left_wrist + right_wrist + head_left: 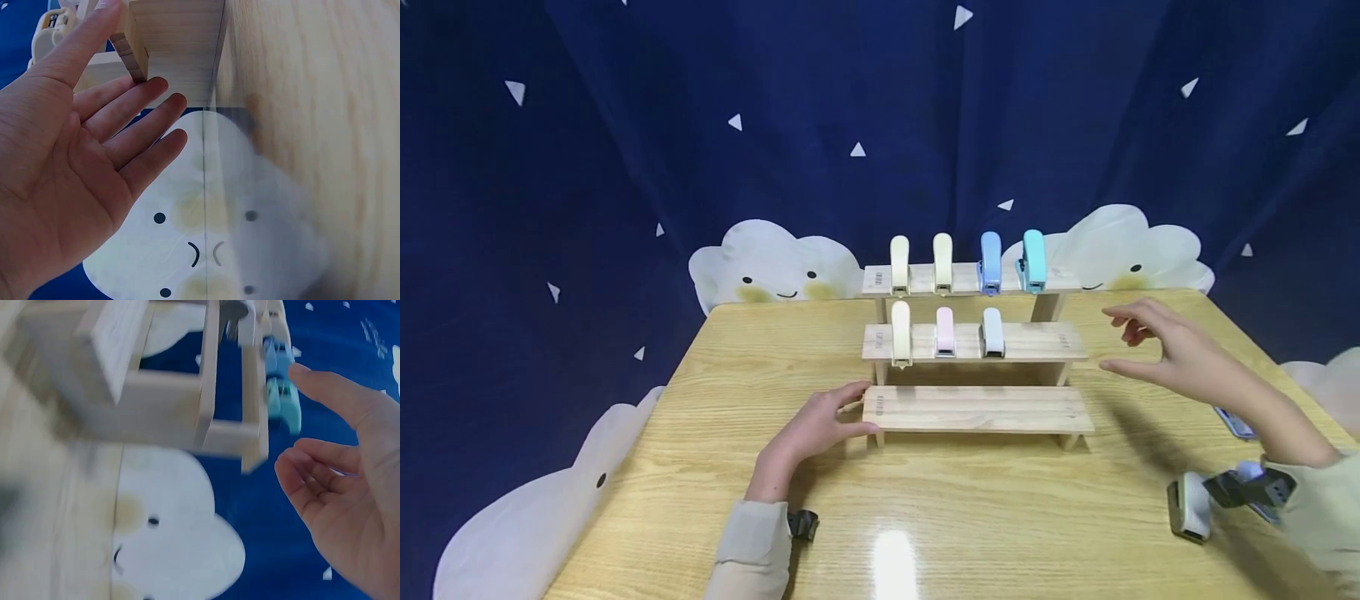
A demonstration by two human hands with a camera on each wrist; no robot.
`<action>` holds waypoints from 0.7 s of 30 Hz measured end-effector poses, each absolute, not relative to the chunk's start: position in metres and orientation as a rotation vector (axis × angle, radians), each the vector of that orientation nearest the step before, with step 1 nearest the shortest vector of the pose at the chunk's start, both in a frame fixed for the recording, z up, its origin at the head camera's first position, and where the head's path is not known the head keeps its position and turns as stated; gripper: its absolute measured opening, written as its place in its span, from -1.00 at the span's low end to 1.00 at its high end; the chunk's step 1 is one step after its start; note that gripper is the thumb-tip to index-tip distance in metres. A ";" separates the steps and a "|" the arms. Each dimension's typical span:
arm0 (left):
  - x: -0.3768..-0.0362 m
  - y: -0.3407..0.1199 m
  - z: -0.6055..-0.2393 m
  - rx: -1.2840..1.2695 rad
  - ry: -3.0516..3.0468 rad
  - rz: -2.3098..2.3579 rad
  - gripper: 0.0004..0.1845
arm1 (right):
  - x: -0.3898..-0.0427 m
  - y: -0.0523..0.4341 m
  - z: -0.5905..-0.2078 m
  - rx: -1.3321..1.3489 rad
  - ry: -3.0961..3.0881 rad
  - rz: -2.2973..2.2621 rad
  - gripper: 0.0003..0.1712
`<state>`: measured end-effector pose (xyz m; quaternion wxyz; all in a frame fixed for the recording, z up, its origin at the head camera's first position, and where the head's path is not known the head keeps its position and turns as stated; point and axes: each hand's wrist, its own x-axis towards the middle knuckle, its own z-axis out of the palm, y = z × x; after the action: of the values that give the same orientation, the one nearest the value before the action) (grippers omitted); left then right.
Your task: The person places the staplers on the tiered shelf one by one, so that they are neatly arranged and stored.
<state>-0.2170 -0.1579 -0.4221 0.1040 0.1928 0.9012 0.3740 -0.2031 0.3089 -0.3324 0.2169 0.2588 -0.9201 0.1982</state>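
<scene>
A three-step wooden rack (pixel 977 417) stands on the table, bearing several small staplers. At the left end of its lowest step, my left hand (pixel 820 425) holds the plank, thumb at the front edge and forefinger at the back corner. The plank's end (pixel 130 47) shows between them in the left wrist view. My right hand (pixel 1172 350) is in the air right of the rack, fingers loosely bent and holding nothing. On the top step are two cream staplers, a blue stapler (pixel 991 260) and a teal stapler (pixel 1034 260). The middle step carries a cream stapler (pixel 901 333), a pink stapler (pixel 945 332) and a white stapler (pixel 992 332).
By my right forearm, a white stapler (pixel 1193 507) lies on the table (pixel 1000 517). Blue-toned items (pixel 1236 423) lie beyond it, partly hidden by the arm. Behind the table hangs a dark blue curtain (pixel 850 83) with white triangles and clouds.
</scene>
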 end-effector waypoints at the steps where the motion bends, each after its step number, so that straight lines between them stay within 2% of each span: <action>1: -0.217 -0.158 -0.422 0.566 2.655 1.103 -0.12 | -0.200 0.315 -0.334 0.693 -2.556 0.559 -0.27; 10: -0.217 -0.157 -0.421 0.568 2.658 1.111 -0.13 | -0.164 0.372 -0.355 0.468 -2.676 0.437 -0.23; 21: -0.216 -0.157 -0.421 0.570 2.655 1.107 -0.12 | -0.130 0.422 -0.397 0.560 -2.677 0.425 -0.29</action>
<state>-0.2164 -0.1570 -0.4213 0.1041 0.1934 0.9005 0.3754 -0.1300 0.4221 -0.3965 0.1857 0.1988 -0.9504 0.1510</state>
